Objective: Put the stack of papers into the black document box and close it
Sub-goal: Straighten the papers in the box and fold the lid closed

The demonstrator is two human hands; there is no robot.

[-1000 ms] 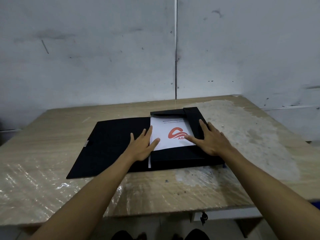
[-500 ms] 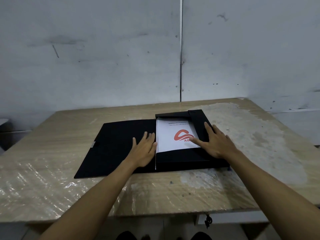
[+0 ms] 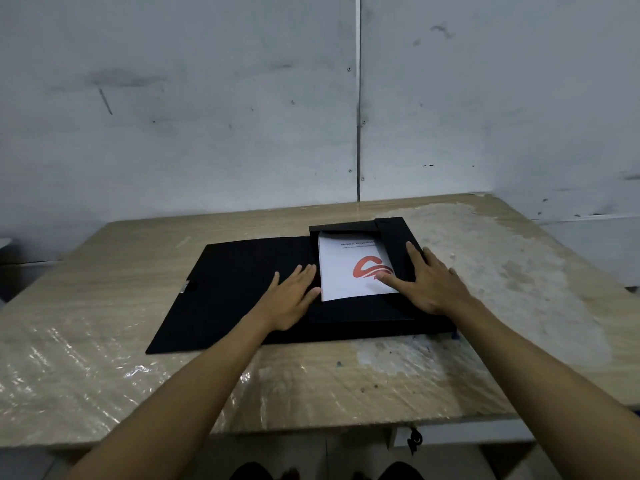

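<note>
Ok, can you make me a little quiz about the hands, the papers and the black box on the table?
1. True or false: the white stack of papers with a red logo lies inside the black document box.
2. Which hand rests flat on the open black cover flap?
3. The box is: A) shut, B) open.

Key: 1 true. 2 the left hand; the right hand presses the box's right side flap and the papers. 3 B.

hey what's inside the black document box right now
A stack of white papers with a red logo lies in the black document box. The right hand and the box flaps cover its edges; nothing beneath the top sheet shows.
</note>
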